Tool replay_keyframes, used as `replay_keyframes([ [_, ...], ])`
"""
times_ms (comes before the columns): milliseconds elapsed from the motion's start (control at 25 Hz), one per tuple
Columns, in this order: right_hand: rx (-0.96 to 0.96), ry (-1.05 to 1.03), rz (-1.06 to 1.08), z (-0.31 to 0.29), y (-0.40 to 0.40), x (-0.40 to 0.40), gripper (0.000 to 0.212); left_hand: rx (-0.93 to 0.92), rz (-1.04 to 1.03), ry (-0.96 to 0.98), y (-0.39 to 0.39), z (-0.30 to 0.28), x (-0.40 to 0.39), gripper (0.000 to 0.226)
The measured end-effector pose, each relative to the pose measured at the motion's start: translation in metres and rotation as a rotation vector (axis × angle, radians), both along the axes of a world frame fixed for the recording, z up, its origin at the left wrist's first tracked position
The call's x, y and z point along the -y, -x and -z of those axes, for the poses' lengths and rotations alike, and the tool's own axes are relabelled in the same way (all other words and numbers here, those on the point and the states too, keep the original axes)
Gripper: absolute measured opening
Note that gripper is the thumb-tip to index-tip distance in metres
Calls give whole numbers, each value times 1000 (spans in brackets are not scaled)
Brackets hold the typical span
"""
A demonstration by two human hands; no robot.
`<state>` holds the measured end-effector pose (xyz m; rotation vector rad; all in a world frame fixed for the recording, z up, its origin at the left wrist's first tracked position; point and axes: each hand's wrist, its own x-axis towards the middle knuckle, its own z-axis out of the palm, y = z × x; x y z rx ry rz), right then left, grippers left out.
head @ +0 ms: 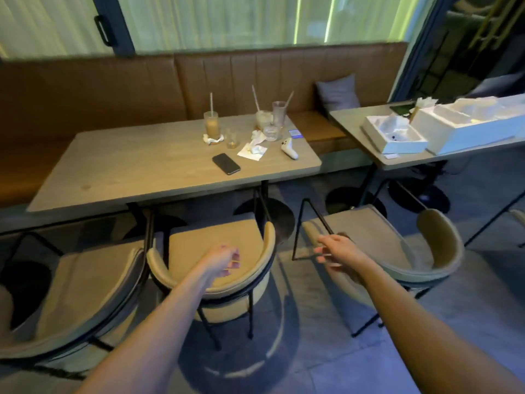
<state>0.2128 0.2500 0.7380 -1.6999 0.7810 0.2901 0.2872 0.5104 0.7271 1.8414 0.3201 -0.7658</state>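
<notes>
My left hand [225, 260] hangs over the seat of the middle tan chair [216, 248], fingers loosely curled and holding nothing. My right hand [333, 251] reaches to the black metal frame [301, 228] of the right tan chair [437, 245]. Its fingers curl round the frame's lower bar, though that spot is blurred. Beyond the chairs stands a wooden table [127, 169]. On it are a black phone [226, 164], an iced coffee glass with a straw [211, 125], other used glasses [271, 120], crumpled napkins [254, 147] and a white handheld device [289, 147].
A third tan chair [76, 294] stands at the left. A brown bench [113, 89] with a grey cushion [338, 93] runs behind the table. A second table [355, 123] at the right carries open white boxes [395, 137]. Tiled floor lies between the chairs.
</notes>
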Motion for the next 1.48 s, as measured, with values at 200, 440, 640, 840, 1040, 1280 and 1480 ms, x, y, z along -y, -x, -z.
replay_keyframes([
  [200, 3, 3, 139, -9, 78, 115, 29, -32, 158, 73, 57, -14, 140, 23],
  [440, -48, -21, 292, 8, 122, 203, 39, -134, 236, 26, 83, 16, 243, 23],
  [640, -93, -8, 374, 18, 122, 279, 31, -212, 231, 9, 68, 47, 325, 19],
  [840, -183, -7, 435, 39, 110, 341, 27, -294, 150, -52, 39, 76, 389, 16],
  [1040, -263, -69, 467, 59, 82, 397, 26, -405, -17, -121, 22, 96, 430, 35],
  [1280, -329, -115, 392, 94, 28, 469, 48, -509, -217, -106, 12, 124, 469, 59],
  [1480, -430, -150, 297, 129, -2, 524, 63, -576, -430, -5, 6, 154, 508, 69],
])
